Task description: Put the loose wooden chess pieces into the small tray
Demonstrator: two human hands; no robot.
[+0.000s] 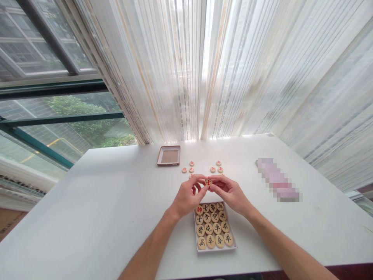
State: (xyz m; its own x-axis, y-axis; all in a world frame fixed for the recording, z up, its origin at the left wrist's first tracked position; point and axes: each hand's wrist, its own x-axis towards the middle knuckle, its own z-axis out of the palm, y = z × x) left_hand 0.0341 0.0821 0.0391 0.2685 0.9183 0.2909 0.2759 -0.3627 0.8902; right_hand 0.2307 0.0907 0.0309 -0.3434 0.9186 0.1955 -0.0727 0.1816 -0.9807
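Tray (pixel 197 249) of discs below — fingers (pixel 198 178) of left hand (pixel 186 199) and right hand (pixel 230 193) pinch one red-marked disc (pixel 208 182) (lid (pixel 169 156), loose discs (pixel 191 169) beyond).

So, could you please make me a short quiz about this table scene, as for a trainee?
1. True or false: the round piece pinched between the left hand and the right hand bears a black sign.
2. Where does the white box of pieces lie? A) below the hands, near the front edge of the table; B) on a chair; C) on the floor.
3. Fill in: left of the loose pieces, farther from the person, lies a flat brown ____.
Key: 1 false, the sign is red; 2 A; 3 tray.
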